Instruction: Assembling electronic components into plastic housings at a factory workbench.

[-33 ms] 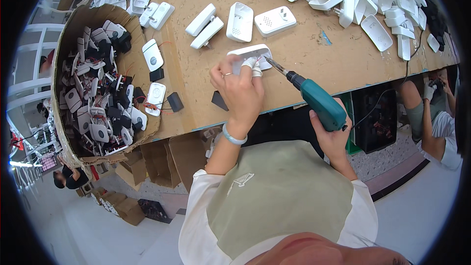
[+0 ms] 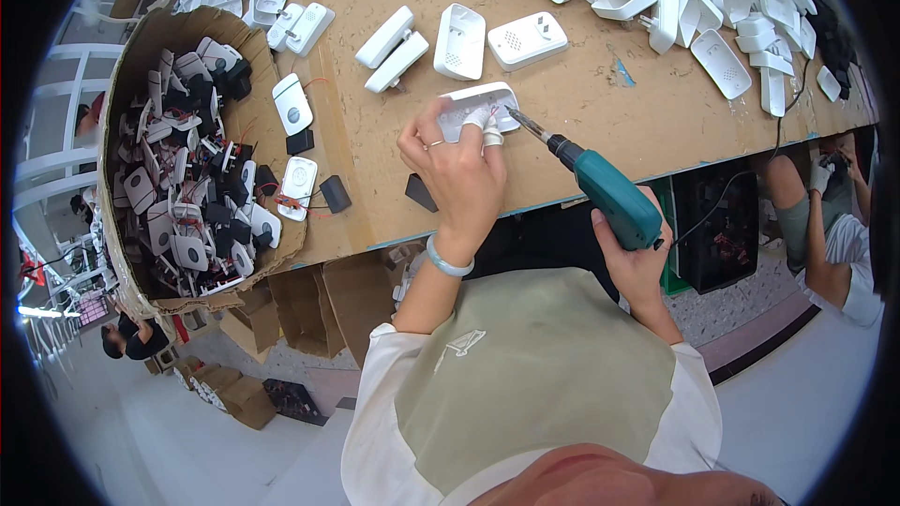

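My left hand (image 2: 457, 169) is closed at an open white plastic shell (image 2: 506, 96) lying on the table. Its index finger rests at the shell's left rim. Two fingertips wrapped in white coverings reach inside, where a bit of thin reddish wire shows by them; the exact pinch is hidden. My right hand (image 2: 636, 258) grips the handle of a teal soldering gun (image 2: 614, 197). Its thin metal tip points up and left, ending at the shell's right side, close to my wrapped fingertips. Whether the tip touches anything is too small to tell.
A cardboard box (image 2: 141, 262) at left holds many white covers with wires and black blocks. Loose white covers (image 2: 298, 183) and black blocks (image 2: 335, 194) lie beside it. More white shells (image 2: 459, 42) lie beyond, piled at back right. A cord crosses the table's right edge. Another person sits far right.
My left fingers have shifted slightly in the shell, and the soldering gun's tip sits a little higher. Everything else looks the same.
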{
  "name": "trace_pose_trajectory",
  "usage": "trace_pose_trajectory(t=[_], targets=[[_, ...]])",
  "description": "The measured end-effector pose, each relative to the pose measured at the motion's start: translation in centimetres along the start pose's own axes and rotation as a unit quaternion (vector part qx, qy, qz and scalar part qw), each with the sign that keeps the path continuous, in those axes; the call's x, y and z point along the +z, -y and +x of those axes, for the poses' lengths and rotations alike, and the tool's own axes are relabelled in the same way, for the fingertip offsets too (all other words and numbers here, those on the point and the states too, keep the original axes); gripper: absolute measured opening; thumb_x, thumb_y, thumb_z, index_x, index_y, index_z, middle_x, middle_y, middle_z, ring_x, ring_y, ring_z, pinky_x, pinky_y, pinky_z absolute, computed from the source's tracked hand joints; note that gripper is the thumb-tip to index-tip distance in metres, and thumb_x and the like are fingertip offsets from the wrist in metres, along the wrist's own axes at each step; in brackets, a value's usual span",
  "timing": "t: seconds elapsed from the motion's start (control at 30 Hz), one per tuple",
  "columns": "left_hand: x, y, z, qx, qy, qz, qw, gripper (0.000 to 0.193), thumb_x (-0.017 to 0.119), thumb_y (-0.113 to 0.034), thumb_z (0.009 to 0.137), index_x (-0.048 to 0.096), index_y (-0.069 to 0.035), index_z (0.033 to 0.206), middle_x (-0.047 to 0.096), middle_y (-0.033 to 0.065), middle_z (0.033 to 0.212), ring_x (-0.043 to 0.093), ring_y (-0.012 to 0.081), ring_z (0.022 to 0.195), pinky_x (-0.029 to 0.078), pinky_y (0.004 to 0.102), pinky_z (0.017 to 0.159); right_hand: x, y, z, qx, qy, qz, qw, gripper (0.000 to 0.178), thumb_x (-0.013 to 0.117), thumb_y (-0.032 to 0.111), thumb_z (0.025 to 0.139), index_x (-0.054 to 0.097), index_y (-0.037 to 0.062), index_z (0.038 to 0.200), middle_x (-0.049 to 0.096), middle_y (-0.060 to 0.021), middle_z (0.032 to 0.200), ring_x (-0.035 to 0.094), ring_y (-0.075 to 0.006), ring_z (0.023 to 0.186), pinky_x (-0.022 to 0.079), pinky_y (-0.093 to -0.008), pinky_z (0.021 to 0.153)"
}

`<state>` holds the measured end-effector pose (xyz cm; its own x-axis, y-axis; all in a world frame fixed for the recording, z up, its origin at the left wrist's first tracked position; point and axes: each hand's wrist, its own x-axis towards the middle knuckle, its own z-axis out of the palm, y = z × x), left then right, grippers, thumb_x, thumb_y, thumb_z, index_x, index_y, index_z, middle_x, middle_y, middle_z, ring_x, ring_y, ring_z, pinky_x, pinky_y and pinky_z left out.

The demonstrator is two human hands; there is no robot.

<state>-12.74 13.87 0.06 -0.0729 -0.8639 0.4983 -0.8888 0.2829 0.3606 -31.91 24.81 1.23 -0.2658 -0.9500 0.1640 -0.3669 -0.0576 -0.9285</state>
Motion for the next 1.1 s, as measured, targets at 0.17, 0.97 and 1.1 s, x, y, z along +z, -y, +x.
trace_pose_trajectory(t=[0.17, 0.97, 1.1], targets=[[0.4, 0.1, 0.7, 0.021, -0.029, 0.034, 0.999, 0.013, 0.071, -0.008, 0.074, 0.067, -0.002, 0.085, 0.057, 0.015, 0.138, 0.049, 0.0362, 0.128, 0.029, 0.0567, 0.104, 0.7, -0.5, 0.6, -0.009, -0.005, -0.005, 1.0, 0.022, 0.075, -0.004, 0.08, 0.067, -0.003, 0.099, 0.066, -0.0138, 0.096, 0.065, -0.0252, 0.084, 0.052, -0.0313, 0.078], [1.6, 0.7, -0.1, -0.018, -0.013, 0.015, 1.0, 0.013, 0.069, -0.007, 0.078, 0.069, -0.004, 0.091, 0.063, 0.0097, 0.132, 0.05, 0.0335, 0.131, 0.027, 0.0515, 0.104, 1.8, -0.3, 1.9, -0.051, 0.014, -0.014, 0.999, 0.022, 0.073, -0.006, 0.079, 0.064, -0.0022, 0.098, 0.065, -0.0147, 0.094, 0.065, -0.0285, 0.083, 0.051, -0.0329, 0.076], [1.6, 0.7, -0.2, -0.02, -0.015, 0.007, 1.0, 0.014, 0.068, -0.007, 0.079, 0.069, -0.004, 0.092, 0.063, 0.01, 0.132, 0.05, 0.0341, 0.131, 0.027, 0.0517, 0.104, 1.6, -0.2, 2.0, -0.055, 0.024, -0.026, 0.998, 0.021, 0.072, -0.006, 0.079, 0.063, -0.0021, 0.097, 0.064, -0.0147, 0.093, 0.064, -0.0287, 0.082, 0.051, -0.0329, 0.074]])
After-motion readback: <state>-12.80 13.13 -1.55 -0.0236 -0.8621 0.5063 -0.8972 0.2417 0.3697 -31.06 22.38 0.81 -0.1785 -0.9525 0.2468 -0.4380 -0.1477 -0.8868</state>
